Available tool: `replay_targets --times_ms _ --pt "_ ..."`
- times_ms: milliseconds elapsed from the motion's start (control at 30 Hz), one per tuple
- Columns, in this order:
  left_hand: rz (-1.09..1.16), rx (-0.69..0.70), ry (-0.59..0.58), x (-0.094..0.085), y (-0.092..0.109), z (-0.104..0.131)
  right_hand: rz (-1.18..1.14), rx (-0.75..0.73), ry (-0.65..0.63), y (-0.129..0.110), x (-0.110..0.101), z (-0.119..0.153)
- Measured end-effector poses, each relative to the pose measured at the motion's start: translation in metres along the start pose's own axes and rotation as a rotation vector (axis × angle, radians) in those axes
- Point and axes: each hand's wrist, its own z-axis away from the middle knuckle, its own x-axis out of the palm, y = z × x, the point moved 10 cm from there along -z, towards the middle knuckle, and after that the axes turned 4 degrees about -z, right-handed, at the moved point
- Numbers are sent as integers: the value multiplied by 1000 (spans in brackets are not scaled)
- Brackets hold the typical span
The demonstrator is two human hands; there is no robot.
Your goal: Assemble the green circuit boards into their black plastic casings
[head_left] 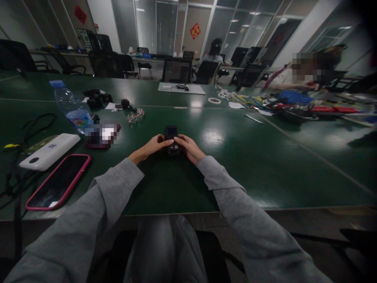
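Note:
A small black handheld device with a dark screen (172,131) and a few buttons below it is held upright at the middle of the green table (235,157). My left hand (152,146) grips its left side, thumb across the front under the screen. On the opposite side my right hand (188,147) closes around it, its thumb resting at the screen's lower edge. The fingers behind the device are hidden. Its exact kind is not clear from here.
To the left lie a pink-cased phone (59,182), a white power bank (50,152), a clear bottle (72,108), glasses (136,115) and black cables (17,177). Toward the right are a tape roll (214,100), a metal rod (253,119) and cluttered cables. People sit farther back.

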Motion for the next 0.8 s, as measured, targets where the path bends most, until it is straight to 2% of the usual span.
replay_targets --times_ms 167,367,800 --pt "-41 20 -17 2 4 0 15 -1 -6 1 0 -1" --pt "45 61 -69 8 11 3 28 1 -23 3 0 -2" --pt "60 48 -7 4 5 2 73 -10 -16 -1 4 1"
